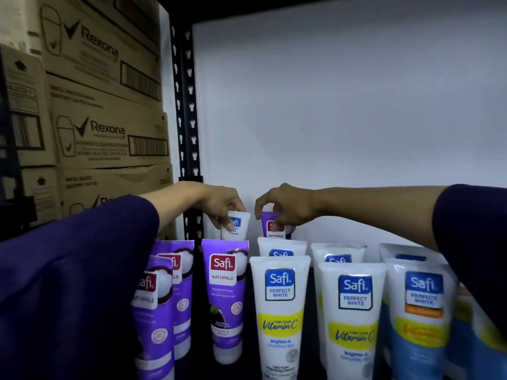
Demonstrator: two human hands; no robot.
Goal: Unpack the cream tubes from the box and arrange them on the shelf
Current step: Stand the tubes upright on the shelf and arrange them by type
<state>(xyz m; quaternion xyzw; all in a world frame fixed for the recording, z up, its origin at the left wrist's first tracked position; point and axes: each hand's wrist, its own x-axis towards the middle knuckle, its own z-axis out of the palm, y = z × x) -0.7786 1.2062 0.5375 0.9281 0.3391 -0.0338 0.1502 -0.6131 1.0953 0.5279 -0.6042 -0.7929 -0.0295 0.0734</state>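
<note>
Arranging step: left hand [219, 205] pinches a white tube [238, 226], right hand [285, 208] a purple tube [270, 219] — back row; next, probably seat each upright, then release.

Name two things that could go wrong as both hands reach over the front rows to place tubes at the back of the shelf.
1. The left sleeve lies against the front purple tubes and might topple them.
2. The left hand holds a white tube behind purple ones, and the right hand a purple tube behind white: rows may end up mixed.
</note>
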